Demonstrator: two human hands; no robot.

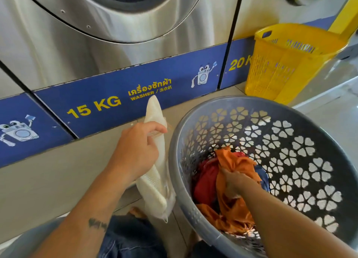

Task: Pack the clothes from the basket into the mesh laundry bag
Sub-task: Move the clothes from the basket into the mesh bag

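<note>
A grey round laundry basket (302, 122) with flower-shaped holes stands on the floor at the right. Inside lie an orange garment (234, 211), a red garment (205, 178) and a bit of blue cloth (262, 172). My right hand (234, 182) reaches down into the basket and grips the orange garment. My left hand (135, 151) is left of the basket, closed on the upper part of a white mesh laundry bag (157, 182), which hangs limp against the basket's outer wall.
Steel washing machines (96, 35) with a blue base strip stand right in front. A yellow plastic basket (286, 62) sits at the back right. My jeans-clad knees (126, 236) are at the bottom edge. Grey floor tiles (38, 180) lie to the left.
</note>
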